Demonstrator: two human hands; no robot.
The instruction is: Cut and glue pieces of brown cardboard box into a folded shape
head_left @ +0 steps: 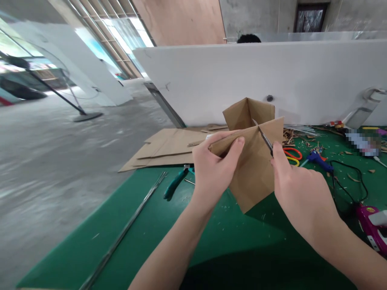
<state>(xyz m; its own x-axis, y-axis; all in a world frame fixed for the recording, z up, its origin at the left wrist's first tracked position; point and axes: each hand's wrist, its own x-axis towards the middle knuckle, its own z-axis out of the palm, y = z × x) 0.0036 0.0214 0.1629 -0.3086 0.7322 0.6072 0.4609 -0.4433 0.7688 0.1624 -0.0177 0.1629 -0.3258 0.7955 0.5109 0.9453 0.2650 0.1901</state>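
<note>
Left of the grip, flat cardboard sheets [169, 147] lie on a green work mat [229, 229], with a long metal rod [123, 229] and teal-handled pliers [177, 183] nearer the hands. The left hand [216, 165] clamps a wall of a folded kraft-cardboard box [252, 173], thumb on top, holding it up in the air. The right hand [302, 193] pinches a slim metal blade [265, 139] against the box's inner crease (the hands stay just apart). Right of the grip lie orange-and-yellow scissors [292, 155], a blue glue gun [317, 159], a black cord [347, 181] and a pink device [371, 227]. Farther off, a pixelated label [363, 143] can't be read.
</note>
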